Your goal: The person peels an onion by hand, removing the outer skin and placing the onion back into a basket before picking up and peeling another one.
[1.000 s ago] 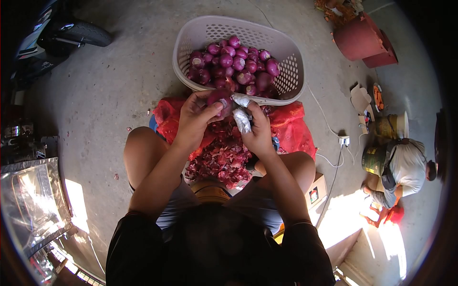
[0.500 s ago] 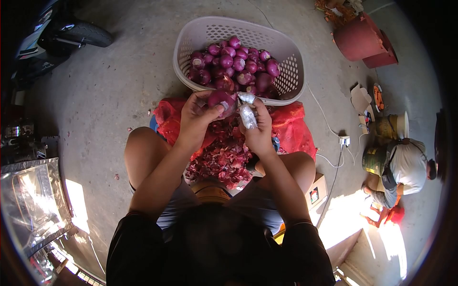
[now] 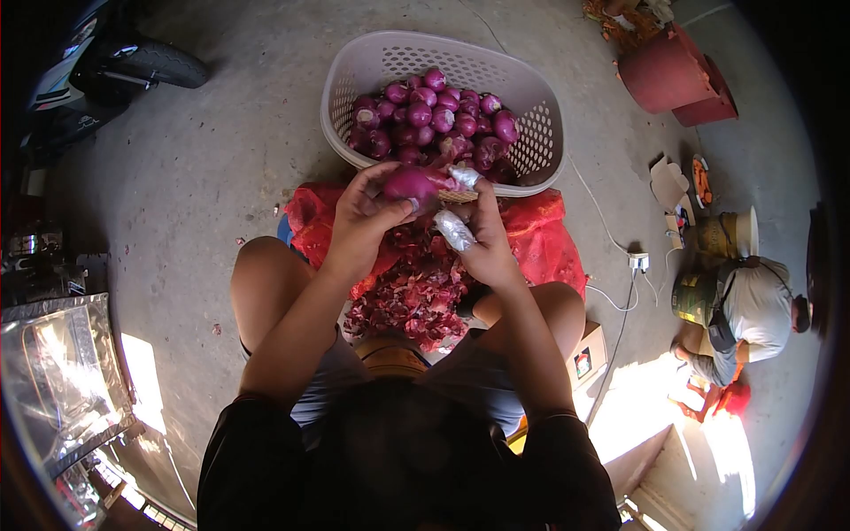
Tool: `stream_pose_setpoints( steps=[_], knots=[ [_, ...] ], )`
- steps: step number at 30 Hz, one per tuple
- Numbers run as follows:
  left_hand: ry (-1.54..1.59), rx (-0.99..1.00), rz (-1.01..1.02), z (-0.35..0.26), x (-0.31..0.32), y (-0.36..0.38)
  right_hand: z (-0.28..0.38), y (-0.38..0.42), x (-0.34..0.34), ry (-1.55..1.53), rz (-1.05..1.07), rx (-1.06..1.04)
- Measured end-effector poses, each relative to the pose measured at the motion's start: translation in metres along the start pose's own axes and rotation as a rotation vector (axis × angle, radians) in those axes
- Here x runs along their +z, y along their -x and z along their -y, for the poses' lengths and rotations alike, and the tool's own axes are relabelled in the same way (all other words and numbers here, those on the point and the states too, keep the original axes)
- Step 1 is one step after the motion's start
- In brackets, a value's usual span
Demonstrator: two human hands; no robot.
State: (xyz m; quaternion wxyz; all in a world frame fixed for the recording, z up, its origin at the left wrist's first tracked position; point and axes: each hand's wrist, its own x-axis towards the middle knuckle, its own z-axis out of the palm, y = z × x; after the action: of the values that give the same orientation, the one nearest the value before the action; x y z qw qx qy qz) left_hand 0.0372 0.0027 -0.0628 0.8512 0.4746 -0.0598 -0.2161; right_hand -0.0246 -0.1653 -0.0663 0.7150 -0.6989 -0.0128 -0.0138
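My left hand (image 3: 361, 217) is closed round a smooth purple onion (image 3: 409, 185), thumb along its near side. Right of it, my right hand (image 3: 487, 243) has its thumb and forefinger wrapped in silvery covering. Its forefinger touches loose pinkish onion skin (image 3: 443, 180) at the onion's side, while its thumb is lower and apart. A tan ridged strip (image 3: 458, 196) shows under the forefinger; I cannot make out what it is. Just beyond both hands is a pale perforated basket (image 3: 372, 49) with many peeled onions (image 3: 420, 114). Below the hands lies a heap of onion skins (image 3: 407, 305).
Red mesh sacking (image 3: 540, 239) spreads either side of the skins. A cable with a white plug (image 3: 638, 261) runs along the floor at right. Farther right, a bent-over person (image 3: 757, 310) is beside buckets (image 3: 695, 296). Red tubs (image 3: 668, 71) lie at upper right, a motorbike wheel (image 3: 164, 62) at upper left.
My right thumb has moved down and away from the forefinger, widening the gap. Skin now stretches out from the onion's right side, and the onion has turned slightly in my left hand.
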Motion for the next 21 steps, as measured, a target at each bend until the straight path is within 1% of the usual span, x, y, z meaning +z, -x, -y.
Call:
stream_pose_setpoints(
  steps=[4,5,8,11,14,17,21],
  knots=[
    [0.002,0.028,0.035,0.009,-0.003,-0.002,-0.003,-0.003,0.002,0.035,0.009,-0.047],
    [-0.006,-0.002,0.016,0.009,-0.001,-0.002,-0.007,-0.004,0.001,0.053,0.013,-0.065],
    [-0.021,-0.066,-0.021,0.008,0.005,0.000,-0.016,-0.005,0.002,0.224,-0.026,-0.232],
    [-0.023,-0.057,-0.013,0.008,0.005,0.000,-0.012,-0.005,0.000,0.381,-0.073,-0.290],
    [-0.026,-0.028,0.010,0.008,0.005,-0.001,0.000,-0.006,-0.005,0.250,-0.105,-0.124],
    [-0.002,-0.008,0.023,0.007,0.005,0.000,-0.006,-0.007,-0.011,0.199,-0.175,-0.114],
    [0.119,0.028,0.040,0.009,0.003,0.000,-0.003,-0.006,-0.013,0.118,-0.172,-0.095]
  ],
)
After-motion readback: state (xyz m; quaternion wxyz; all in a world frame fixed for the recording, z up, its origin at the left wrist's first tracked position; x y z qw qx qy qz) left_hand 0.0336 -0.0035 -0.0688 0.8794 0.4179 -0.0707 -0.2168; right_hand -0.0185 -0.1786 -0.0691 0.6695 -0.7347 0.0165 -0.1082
